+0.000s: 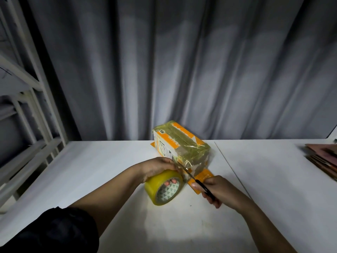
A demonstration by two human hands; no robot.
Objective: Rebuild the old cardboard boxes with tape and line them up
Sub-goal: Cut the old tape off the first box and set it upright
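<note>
Yellow tape roll point(164, 188), gripped by left hand point(158, 168); scissors point(197, 183), gripped by right hand point(217, 190), at taped cardboard box point(180, 145); white table point(91, 170).

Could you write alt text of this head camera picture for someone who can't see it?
A person's right hand cuts tape with black scissors beside a taped orange cardboard box, while the left hand holds a yellow tape roll on a white table.

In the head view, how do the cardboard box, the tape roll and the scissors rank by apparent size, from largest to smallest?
1. Cardboard box, the largest.
2. Tape roll, clearly smaller, although it is nearer the camera.
3. Scissors, the smallest, partly hidden in the right hand.
</note>
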